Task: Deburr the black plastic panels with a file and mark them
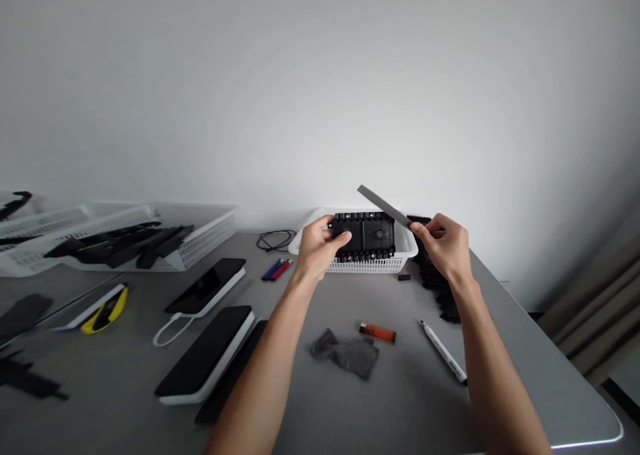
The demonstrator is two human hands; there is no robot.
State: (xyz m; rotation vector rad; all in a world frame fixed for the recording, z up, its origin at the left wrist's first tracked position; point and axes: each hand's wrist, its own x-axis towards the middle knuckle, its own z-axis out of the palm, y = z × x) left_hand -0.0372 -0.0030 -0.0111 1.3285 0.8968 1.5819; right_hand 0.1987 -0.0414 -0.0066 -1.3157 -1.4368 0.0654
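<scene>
My left hand (316,249) grips a black plastic part (371,236) by its left end, thumb on its face. The part is rectangular, with rows of notched tabs along its upper and lower edges. A flat grey file-like strip (384,205) is pinched in my right hand (445,247), slanting up and left over the part's upper right corner. Whether the strip touches the part I cannot tell. Behind and below the part stands a white plastic basket (400,261). More black notched parts (431,268) lie beside my right hand, partly hidden by it.
An orange lighter (379,332), a dark crumpled scrap (350,353) and a white marker (444,353) lie in front. Its black cap (404,277) sits near the basket. Leftward are blue and red lighters (281,269), a phone on a power bank (207,287), a yellow-handled cutter (106,309) and a parts basket (210,238).
</scene>
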